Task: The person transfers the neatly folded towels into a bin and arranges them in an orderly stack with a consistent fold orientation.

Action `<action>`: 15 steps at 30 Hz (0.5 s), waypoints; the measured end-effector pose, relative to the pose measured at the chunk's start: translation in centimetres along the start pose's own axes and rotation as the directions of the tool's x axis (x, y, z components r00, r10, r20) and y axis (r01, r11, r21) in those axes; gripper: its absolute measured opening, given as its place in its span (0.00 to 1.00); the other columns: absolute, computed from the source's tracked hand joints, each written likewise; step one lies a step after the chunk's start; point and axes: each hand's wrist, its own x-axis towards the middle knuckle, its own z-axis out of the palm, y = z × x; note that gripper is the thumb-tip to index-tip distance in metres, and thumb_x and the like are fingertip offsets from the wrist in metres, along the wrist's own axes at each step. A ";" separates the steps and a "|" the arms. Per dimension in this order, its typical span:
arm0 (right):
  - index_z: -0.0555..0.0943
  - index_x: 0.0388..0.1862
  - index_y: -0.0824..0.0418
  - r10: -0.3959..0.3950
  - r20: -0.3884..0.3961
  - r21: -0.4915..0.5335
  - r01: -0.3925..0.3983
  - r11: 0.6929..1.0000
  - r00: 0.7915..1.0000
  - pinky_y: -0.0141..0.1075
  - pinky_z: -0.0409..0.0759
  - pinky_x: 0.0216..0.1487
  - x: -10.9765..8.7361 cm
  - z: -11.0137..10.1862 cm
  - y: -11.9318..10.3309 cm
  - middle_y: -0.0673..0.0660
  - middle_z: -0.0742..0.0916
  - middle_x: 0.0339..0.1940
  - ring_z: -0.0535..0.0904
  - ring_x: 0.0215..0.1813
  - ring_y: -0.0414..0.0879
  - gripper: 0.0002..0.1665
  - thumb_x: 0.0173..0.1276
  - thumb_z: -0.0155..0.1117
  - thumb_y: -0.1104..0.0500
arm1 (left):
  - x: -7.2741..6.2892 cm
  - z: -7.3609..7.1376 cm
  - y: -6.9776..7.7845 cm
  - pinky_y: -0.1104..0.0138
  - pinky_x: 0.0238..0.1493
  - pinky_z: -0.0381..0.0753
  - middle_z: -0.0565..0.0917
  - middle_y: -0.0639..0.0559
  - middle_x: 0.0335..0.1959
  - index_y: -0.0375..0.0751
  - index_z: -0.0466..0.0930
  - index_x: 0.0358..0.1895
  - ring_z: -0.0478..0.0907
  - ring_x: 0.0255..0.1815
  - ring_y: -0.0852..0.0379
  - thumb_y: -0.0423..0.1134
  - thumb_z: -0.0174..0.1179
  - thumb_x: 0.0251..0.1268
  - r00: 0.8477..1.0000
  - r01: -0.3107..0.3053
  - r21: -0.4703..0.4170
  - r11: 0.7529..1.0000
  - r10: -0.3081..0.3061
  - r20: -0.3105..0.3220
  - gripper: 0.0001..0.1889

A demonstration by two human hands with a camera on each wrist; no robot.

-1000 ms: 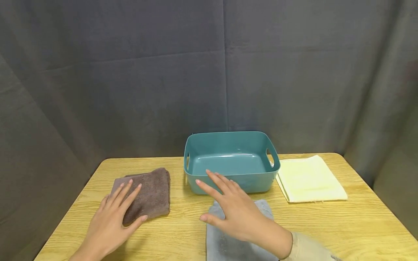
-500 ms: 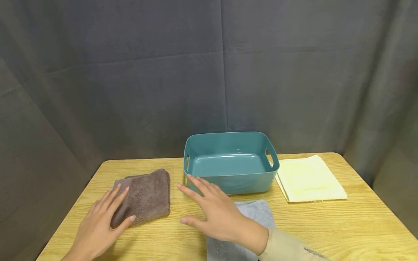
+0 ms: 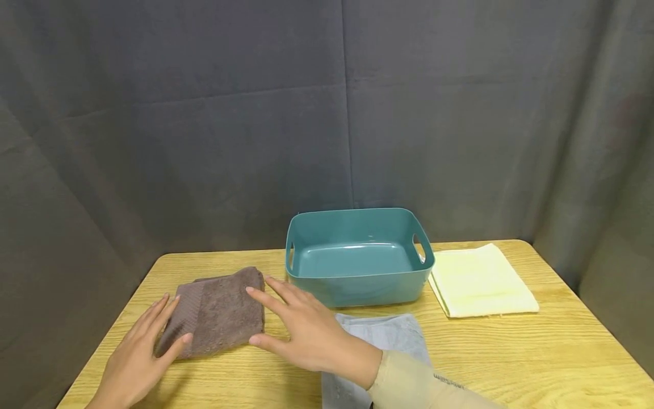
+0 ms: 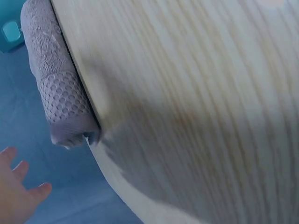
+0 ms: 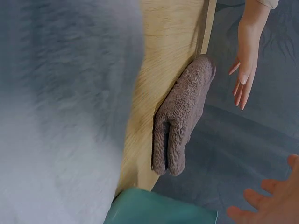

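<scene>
A folded brown towel [image 3: 225,315] lies on the left part of the table, its woven band toward the left. My left hand [image 3: 134,353] hovers at its left side, fingers spread and nothing in them. At the towel's right edge is my right hand [image 3: 309,329], also spread and holding nothing; its forearm passes over a folded grey-blue towel [image 3: 380,338]. Seen from the right wrist, the brown towel [image 5: 184,107] rests on the table, with a gap between it and the left hand [image 5: 249,51]. The left wrist view shows the towel's rolled edge [image 4: 56,79] from the side.
A teal plastic basin [image 3: 357,291] with handle holes stands at the back middle, nothing inside. Right of it lies a folded pale yellow towel [image 3: 485,281]. Grey curtains [image 3: 230,142] surround the wooden table [image 3: 511,358] at the back and sides.
My right hand has moved left, from in front of the basin to the brown towel's right edge. My left hand has shifted left and slightly down, off the middle of that towel.
</scene>
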 end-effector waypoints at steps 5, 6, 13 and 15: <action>0.48 0.80 0.30 0.019 0.005 0.029 -0.019 0.999 1.000 0.55 0.59 0.73 1.2 0.6 -0.7 0.46 0.55 0.81 0.55 0.78 0.52 0.41 0.72 0.44 0.28 | 0.0 0.0 -1.2 0.23 0.50 0.58 0.48 0.35 0.79 0.53 0.43 0.81 0.51 0.72 0.23 0.56 0.54 0.74 0.998 0.062 -0.076 0.995 -0.061 0.021 0.41; 0.48 0.80 0.31 0.024 0.004 0.036 -0.024 0.999 1.000 0.55 0.59 0.73 1.4 0.7 -0.9 0.45 0.55 0.81 0.55 0.78 0.51 0.41 0.72 0.44 0.28 | 0.0 -0.1 -1.5 0.23 0.50 0.57 0.47 0.35 0.79 0.54 0.42 0.81 0.50 0.71 0.22 0.56 0.53 0.74 0.997 0.078 -0.090 0.993 -0.076 0.028 0.40; 0.48 0.80 0.31 0.073 0.030 0.104 -0.076 0.992 0.997 0.55 0.59 0.73 3.0 1.8 -1.2 0.48 0.57 0.81 0.55 0.78 0.51 0.39 0.73 0.42 0.28 | 0.2 -0.3 -2.9 0.23 0.53 0.54 0.44 0.31 0.79 0.54 0.38 0.81 0.46 0.72 0.20 0.56 0.47 0.77 0.987 0.153 -0.223 0.963 -0.140 0.075 0.39; 0.49 0.80 0.30 0.094 0.035 0.123 -0.098 0.988 0.995 0.56 0.59 0.72 3.4 2.2 -1.1 0.47 0.57 0.81 0.55 0.78 0.51 0.39 0.73 0.42 0.28 | 0.2 -0.4 -3.0 0.24 0.55 0.52 0.44 0.30 0.78 0.54 0.37 0.81 0.44 0.72 0.20 0.56 0.47 0.78 0.986 0.165 -0.261 0.951 -0.150 0.077 0.38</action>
